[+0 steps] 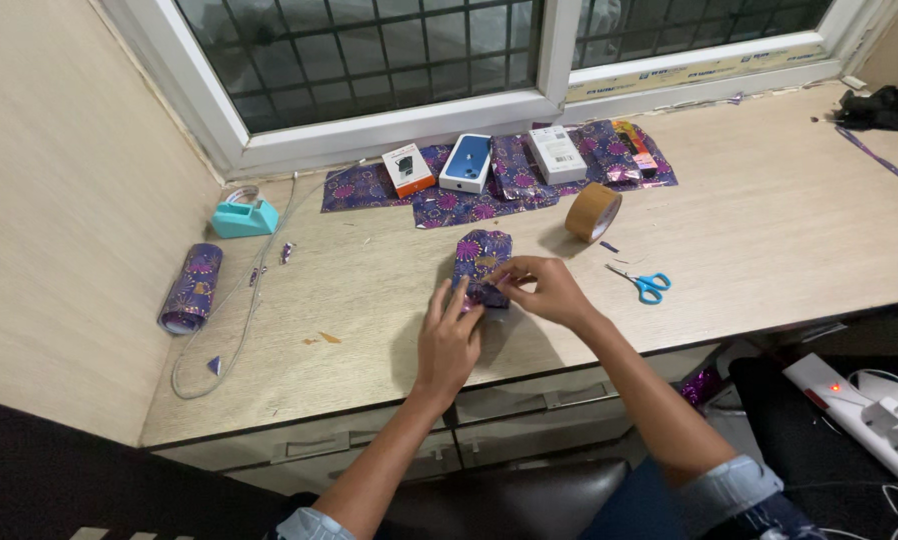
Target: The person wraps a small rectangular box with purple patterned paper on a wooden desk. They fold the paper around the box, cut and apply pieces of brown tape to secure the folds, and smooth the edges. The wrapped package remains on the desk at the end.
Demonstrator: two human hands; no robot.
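Here, a small box [482,262] in shiny purple paper lies on the desk [769,240]. The left hand [449,340] presses it flat-open; the right hand [549,290] pinches its paper.

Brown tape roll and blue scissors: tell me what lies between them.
Head view: between the brown tape roll and the blue scissors lies bare desk with small purple paper scraps.
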